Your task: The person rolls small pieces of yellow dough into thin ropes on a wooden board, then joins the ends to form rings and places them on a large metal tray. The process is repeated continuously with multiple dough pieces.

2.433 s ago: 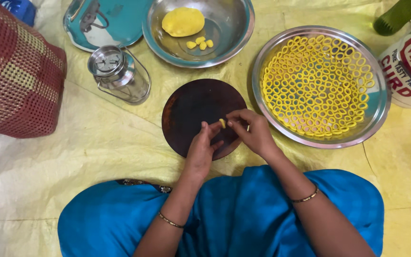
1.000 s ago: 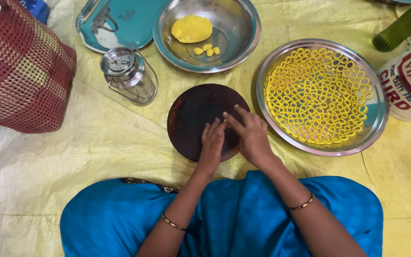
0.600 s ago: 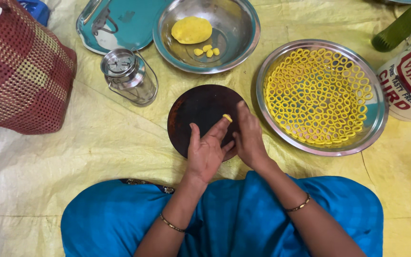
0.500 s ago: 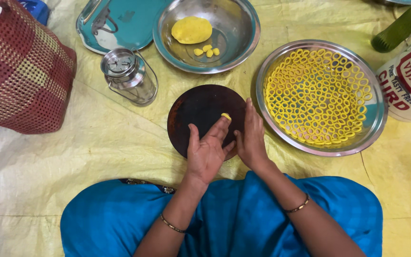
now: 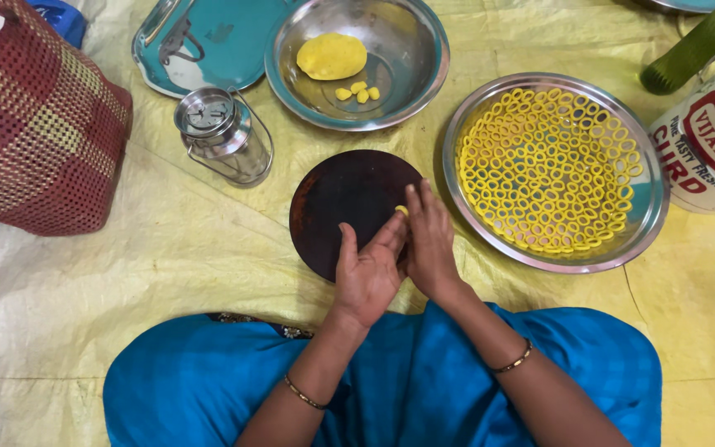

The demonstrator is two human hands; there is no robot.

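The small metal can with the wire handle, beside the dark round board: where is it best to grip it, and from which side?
Probably by the wire handle, coming from above: the metal can stands upright, lid on, nothing over it.

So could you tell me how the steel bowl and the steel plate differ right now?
The bowl is deep and sits far from the hands; the plate is shallow, wider, and lies beside the right hand.
The bowl holds a dough lump and a few small pieces; the plate is covered with many thin yellow rings.
Both are round, shiny metal and rest on the yellow sheet.
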